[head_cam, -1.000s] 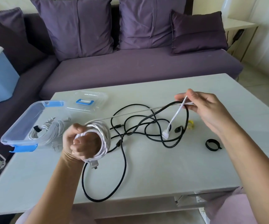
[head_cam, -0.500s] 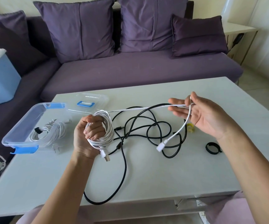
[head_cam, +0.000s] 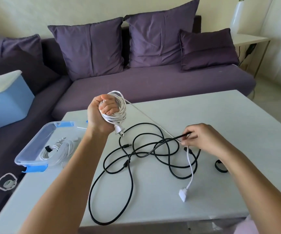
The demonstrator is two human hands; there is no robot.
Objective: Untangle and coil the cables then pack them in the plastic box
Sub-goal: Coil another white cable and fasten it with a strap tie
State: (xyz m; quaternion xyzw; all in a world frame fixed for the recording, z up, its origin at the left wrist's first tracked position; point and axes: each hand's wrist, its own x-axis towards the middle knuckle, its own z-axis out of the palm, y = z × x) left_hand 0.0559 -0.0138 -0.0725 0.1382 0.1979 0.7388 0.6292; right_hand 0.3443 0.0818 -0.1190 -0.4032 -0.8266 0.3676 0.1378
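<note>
Item: white cable (head_cam: 118,108), mostly wound in a coil round the left hand (head_cam: 101,114), which is raised above the table (head_cam: 229,115) with fingers curled tight on the loops; its plug (head_cam: 119,131) hangs below the fist. A taut run leads down to the right hand (head_cam: 202,139), which pinches it between thumb and fingertips; whether a black strand is also caught in that pinch cannot be told. The free tail drops to a white socket end (head_cam: 182,194) on the table. Item: black cable (head_cam: 144,153), loose tangle, lying under the white run. Item: plastic box (head_cam: 32,146), open, at the table's left edge, holding one strapped white coil (head_cam: 57,150). Risk: the white tail crosses the black loops, so further winding may snag and drag them; a slack grip could spill the coil.
</note>
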